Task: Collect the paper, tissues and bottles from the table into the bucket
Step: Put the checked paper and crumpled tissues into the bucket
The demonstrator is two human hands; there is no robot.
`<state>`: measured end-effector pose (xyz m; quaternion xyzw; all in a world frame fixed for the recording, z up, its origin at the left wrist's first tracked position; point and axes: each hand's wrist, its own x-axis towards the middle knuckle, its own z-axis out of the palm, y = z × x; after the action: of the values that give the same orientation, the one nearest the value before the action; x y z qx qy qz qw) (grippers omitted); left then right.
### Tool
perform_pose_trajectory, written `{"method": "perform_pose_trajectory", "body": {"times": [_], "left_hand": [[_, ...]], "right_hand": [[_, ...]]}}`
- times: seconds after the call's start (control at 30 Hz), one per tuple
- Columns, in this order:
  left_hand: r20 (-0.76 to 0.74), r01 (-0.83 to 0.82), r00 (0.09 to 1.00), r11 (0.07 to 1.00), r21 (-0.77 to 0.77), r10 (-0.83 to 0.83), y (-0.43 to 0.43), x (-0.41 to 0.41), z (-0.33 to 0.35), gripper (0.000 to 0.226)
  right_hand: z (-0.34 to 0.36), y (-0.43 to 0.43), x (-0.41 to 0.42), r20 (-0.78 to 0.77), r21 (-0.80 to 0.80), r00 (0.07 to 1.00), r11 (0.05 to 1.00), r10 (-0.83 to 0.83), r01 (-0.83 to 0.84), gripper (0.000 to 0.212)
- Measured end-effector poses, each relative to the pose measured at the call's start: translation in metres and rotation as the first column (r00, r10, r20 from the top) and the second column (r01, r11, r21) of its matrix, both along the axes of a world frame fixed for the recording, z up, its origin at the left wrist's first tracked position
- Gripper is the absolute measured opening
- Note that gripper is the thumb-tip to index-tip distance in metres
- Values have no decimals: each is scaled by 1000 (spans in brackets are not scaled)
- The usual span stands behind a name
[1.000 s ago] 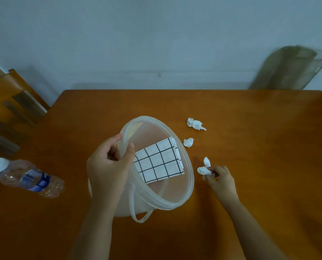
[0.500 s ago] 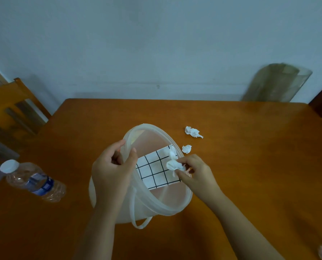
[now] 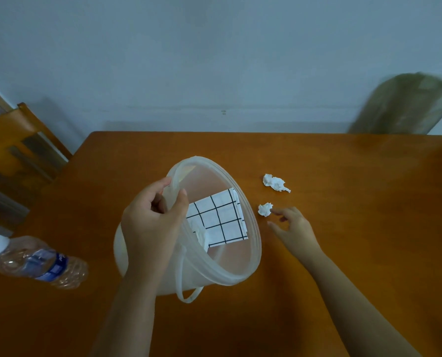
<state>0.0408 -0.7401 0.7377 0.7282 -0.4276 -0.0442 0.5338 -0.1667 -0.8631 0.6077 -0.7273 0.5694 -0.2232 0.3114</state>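
Observation:
A translucent white bucket (image 3: 250, 256) stands tilted on the orange wooden table (image 3: 356, 215). My left hand (image 3: 150, 225) grips its rim on the left side. Inside lie a white paper with a black grid (image 3: 219, 222) and a crumpled tissue (image 3: 201, 234). My right hand (image 3: 295, 229) is open just right of the bucket, its fingertips close to a small crumpled tissue (image 3: 265, 209). A larger crumpled tissue (image 3: 275, 182) lies a little farther back. A crushed clear plastic bottle (image 3: 37, 261) with a blue label and white cap lies at the table's left edge.
A wooden chair (image 3: 16, 150) stands left of the table. Another chair back, blurred and greyish (image 3: 405, 104), rises behind the far right edge. A pale wall stands behind the table.
My right hand carried a tissue from the table over the bucket, let it fall inside, and has moved back out to the right, toward the small tissue. My left hand stayed on the rim.

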Motion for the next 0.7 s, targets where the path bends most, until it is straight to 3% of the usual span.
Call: {"method": "perform_pose_trajectory", "body": {"times": [0.4, 0.7], "left_hand": [[55, -20, 998, 1000, 4, 20, -35, 12, -5, 24], [62, -32, 998, 999, 25, 30, -32, 15, -11, 26]], "right_hand": [[-65, -64, 21, -117, 148, 992, 988, 49, -32, 42], [-78, -51, 16, -182, 148, 983, 989, 24, 4, 29]]}}
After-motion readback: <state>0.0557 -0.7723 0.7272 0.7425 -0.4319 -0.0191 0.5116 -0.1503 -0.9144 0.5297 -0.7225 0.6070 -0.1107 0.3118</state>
